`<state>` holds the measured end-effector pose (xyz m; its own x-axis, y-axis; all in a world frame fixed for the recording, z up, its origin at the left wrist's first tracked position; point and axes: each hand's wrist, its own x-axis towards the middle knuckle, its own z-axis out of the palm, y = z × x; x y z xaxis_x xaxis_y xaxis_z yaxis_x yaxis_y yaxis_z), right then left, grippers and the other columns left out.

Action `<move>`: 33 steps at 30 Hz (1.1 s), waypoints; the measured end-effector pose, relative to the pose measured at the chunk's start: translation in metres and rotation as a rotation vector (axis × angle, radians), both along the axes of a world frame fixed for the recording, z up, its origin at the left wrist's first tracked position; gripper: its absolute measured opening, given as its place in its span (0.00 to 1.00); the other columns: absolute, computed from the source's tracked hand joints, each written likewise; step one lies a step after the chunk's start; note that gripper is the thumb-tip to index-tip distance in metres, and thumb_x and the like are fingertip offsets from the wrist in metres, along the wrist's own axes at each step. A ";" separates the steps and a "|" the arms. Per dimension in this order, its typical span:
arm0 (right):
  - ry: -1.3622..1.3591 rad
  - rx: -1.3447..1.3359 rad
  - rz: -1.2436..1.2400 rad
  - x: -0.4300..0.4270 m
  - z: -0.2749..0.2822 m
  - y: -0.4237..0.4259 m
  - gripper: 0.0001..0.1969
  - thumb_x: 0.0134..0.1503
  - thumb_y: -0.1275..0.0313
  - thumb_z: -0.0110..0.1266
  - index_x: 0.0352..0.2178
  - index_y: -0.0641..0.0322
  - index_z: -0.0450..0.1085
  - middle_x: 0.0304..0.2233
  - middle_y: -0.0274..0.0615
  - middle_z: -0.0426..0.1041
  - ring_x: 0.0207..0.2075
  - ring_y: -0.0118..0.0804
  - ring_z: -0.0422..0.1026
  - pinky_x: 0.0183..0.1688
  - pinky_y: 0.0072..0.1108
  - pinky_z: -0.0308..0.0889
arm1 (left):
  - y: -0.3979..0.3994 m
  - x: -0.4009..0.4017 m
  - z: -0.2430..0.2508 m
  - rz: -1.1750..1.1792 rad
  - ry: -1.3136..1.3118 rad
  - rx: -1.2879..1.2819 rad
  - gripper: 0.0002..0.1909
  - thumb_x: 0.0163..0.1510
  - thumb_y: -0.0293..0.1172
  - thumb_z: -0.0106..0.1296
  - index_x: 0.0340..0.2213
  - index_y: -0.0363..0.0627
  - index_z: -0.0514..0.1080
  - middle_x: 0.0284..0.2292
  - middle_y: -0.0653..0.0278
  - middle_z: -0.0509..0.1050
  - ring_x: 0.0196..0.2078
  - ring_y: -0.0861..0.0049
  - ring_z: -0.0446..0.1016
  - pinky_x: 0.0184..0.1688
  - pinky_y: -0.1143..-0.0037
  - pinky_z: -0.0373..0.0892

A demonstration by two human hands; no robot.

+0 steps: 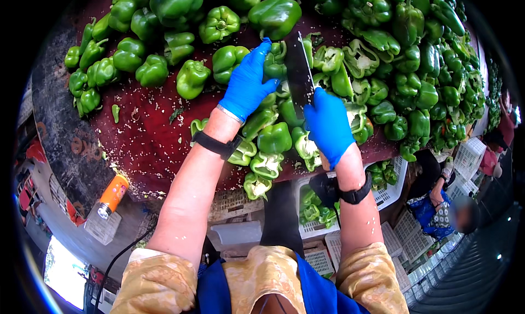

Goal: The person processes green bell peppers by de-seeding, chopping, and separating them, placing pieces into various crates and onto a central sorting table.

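Note:
My left hand (249,79), in a blue glove, holds a green bell pepper (275,63) on the dark red tabletop (143,137), fingers along its far left side and thumb at its near end. Gripped in my right hand (329,123), also gloved in blue, is a wide-bladed kitchen knife (299,70) whose handle is hidden. The blade stands just right of that pepper, its tip pointing away from me. Cut pepper halves (266,165) with pale seedy insides lie below and between my hands. More opened peppers (361,59) are right of the blade.
Whole green peppers (151,70) lie at the left, and a large heap (426,88) covers the right side. An orange bottle (113,195) is near the left edge. Below the table edge, a white plastic crate (305,230) holds cut peppers. Another person (439,199) sits at the right.

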<state>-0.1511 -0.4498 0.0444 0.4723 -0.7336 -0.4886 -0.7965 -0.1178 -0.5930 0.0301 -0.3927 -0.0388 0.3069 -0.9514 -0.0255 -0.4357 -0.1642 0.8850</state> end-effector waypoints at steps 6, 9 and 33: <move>0.106 -0.089 0.024 0.025 -0.052 0.014 0.07 0.51 0.73 0.47 0.30 0.67 0.65 0.27 0.60 0.72 0.31 0.60 0.72 0.34 0.43 0.66 | 0.005 -0.002 0.003 -0.129 -0.048 -0.015 0.39 0.39 0.25 0.58 0.55 0.46 0.57 0.53 0.53 0.63 0.55 0.56 0.61 0.56 0.68 0.61; 0.160 -0.068 -0.020 0.038 -0.052 0.031 0.08 0.51 0.74 0.45 0.32 0.68 0.64 0.27 0.60 0.73 0.31 0.60 0.72 0.35 0.42 0.67 | 0.012 0.012 0.012 -0.242 -0.119 -0.038 0.39 0.37 0.28 0.57 0.54 0.46 0.59 0.49 0.54 0.66 0.50 0.56 0.65 0.54 0.66 0.62; -0.306 0.277 -0.602 -0.031 -0.023 0.039 0.06 0.53 0.77 0.48 0.34 0.62 0.65 0.21 0.35 0.67 0.17 0.24 0.66 0.14 0.16 0.59 | -0.138 0.029 0.002 -0.102 -0.505 0.441 0.35 0.39 0.46 0.60 0.48 0.40 0.68 0.44 0.50 0.72 0.46 0.60 0.71 0.51 0.69 0.65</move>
